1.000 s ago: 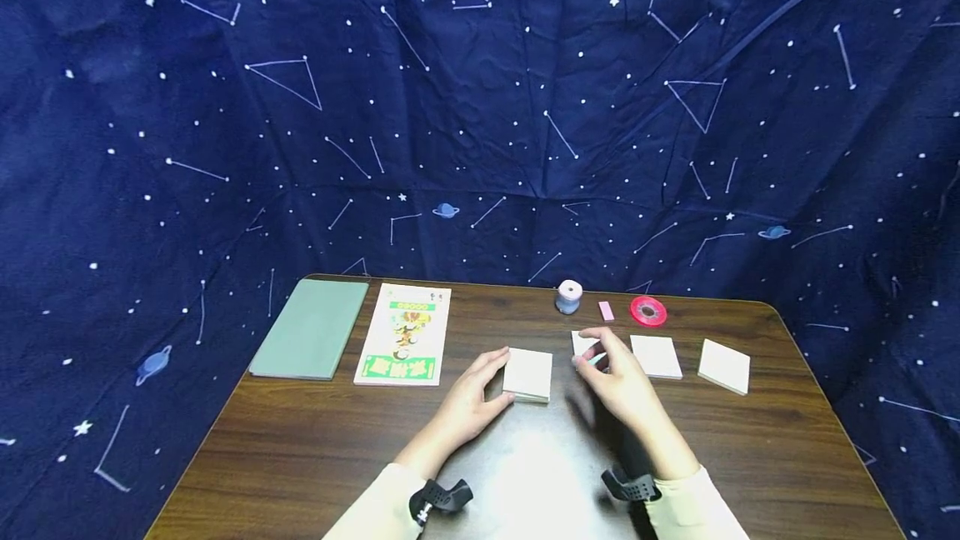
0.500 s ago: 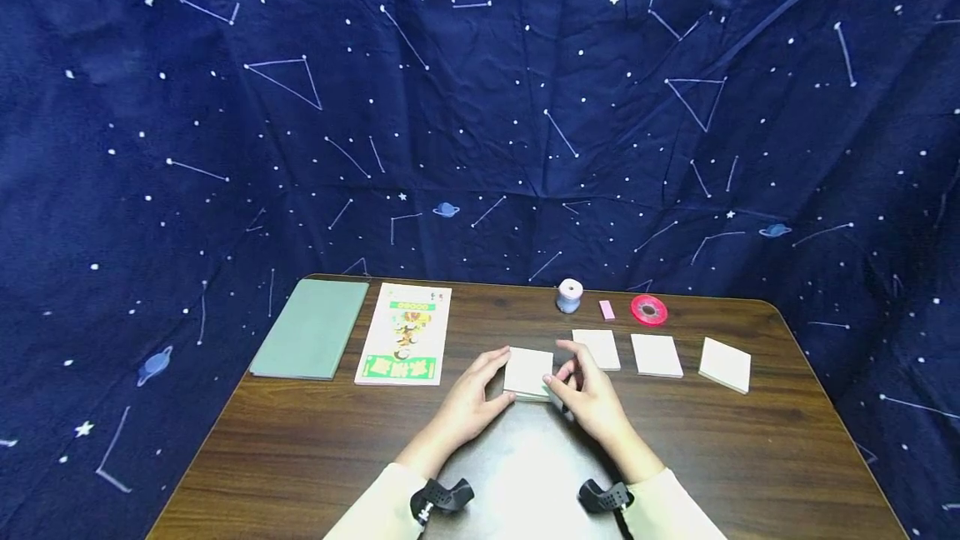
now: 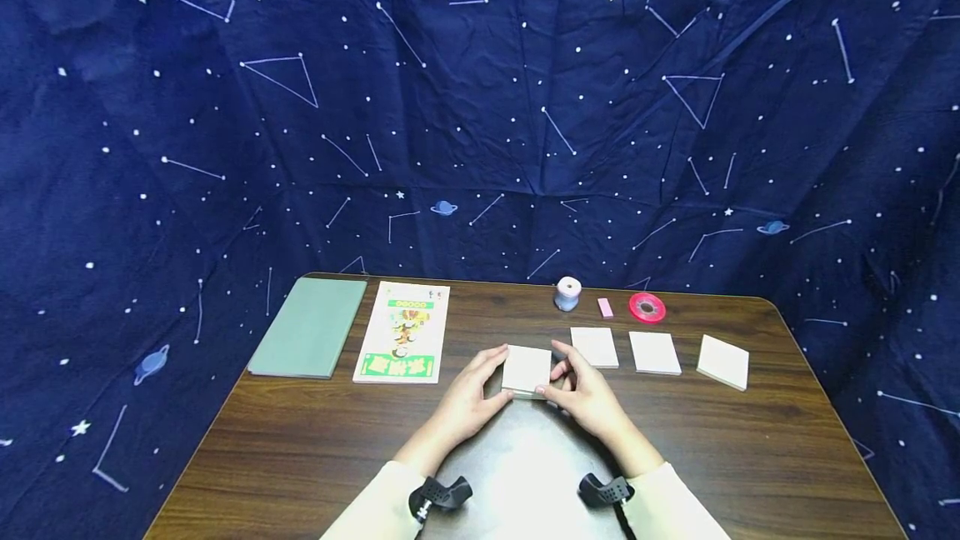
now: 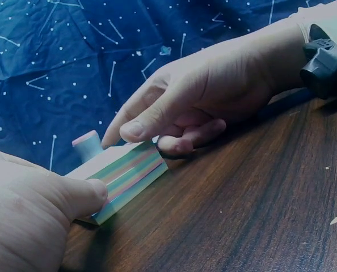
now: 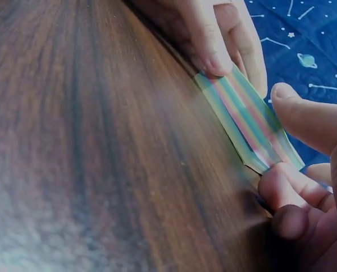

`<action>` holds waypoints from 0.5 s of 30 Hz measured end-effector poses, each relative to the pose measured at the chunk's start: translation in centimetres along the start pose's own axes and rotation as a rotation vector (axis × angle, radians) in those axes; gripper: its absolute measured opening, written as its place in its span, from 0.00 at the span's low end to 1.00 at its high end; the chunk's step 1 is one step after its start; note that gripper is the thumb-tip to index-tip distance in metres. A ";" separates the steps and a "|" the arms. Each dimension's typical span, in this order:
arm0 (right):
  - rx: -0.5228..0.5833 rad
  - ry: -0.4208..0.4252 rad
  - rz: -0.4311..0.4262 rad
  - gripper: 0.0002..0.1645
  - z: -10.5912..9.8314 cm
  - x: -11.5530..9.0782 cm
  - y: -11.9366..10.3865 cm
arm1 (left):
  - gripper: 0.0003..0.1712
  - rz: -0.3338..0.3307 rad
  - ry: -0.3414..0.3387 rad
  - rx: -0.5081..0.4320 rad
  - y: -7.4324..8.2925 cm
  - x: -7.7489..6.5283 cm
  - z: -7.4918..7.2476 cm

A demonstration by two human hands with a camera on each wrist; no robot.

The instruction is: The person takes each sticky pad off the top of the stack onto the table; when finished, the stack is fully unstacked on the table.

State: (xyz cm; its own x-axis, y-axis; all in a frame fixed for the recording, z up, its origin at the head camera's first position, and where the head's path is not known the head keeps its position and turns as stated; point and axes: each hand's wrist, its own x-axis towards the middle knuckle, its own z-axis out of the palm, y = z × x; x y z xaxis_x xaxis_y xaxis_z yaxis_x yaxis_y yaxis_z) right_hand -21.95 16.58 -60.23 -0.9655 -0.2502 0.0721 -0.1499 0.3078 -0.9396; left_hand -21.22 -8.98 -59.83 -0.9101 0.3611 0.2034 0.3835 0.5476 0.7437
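Observation:
A square stack of note paper point(image 3: 527, 368) lies at the middle of the table, white on top. Its edge shows green, pink, yellow and blue layers in the left wrist view. My left hand point(image 3: 467, 398) grips the stack's left side, thumb at the front edge and fingers toward the back. My right hand point(image 3: 591, 400) is at the opposite side, with its thumb over the front right corner. In the right wrist view, curled fingers point(image 5: 282, 190) of that hand meet the stack's lower corner.
Three white square note pads, the nearest pad point(image 3: 595, 347) among them, line up to the right. Behind stand a blue-and-white spool point(image 3: 567, 294), a pink eraser-like block point(image 3: 605, 307) and a red ring-shaped roll point(image 3: 647, 307). A printed booklet point(image 3: 402, 332) and green notebook point(image 3: 308, 327) lie left.
My right hand has moved left and toward me, from over the nearest white pad to the stack's right side. My left hand has stayed on the stack.

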 end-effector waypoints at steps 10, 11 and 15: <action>-0.056 0.005 0.029 0.48 0.1 0.0 0.2 | 0.40 0.004 0.003 0.011 0.0 -0.1 0.0; -0.052 0.007 0.026 0.47 0.1 0.0 0.2 | 0.40 0.006 0.004 0.010 0.0 -0.1 0.0; -0.022 0.004 0.006 0.48 0.1 0.0 0.4 | 0.40 0.008 0.003 0.004 0.1 -0.1 -0.1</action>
State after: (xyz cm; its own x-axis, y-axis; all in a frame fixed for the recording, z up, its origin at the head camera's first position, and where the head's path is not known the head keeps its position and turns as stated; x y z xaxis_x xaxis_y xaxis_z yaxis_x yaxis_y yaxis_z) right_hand -21.98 16.60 -60.64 -0.9672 -0.2449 0.0680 -0.1490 0.3293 -0.9324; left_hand -21.09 -9.01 -59.72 -0.9076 0.3629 0.2110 0.3910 0.5479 0.7396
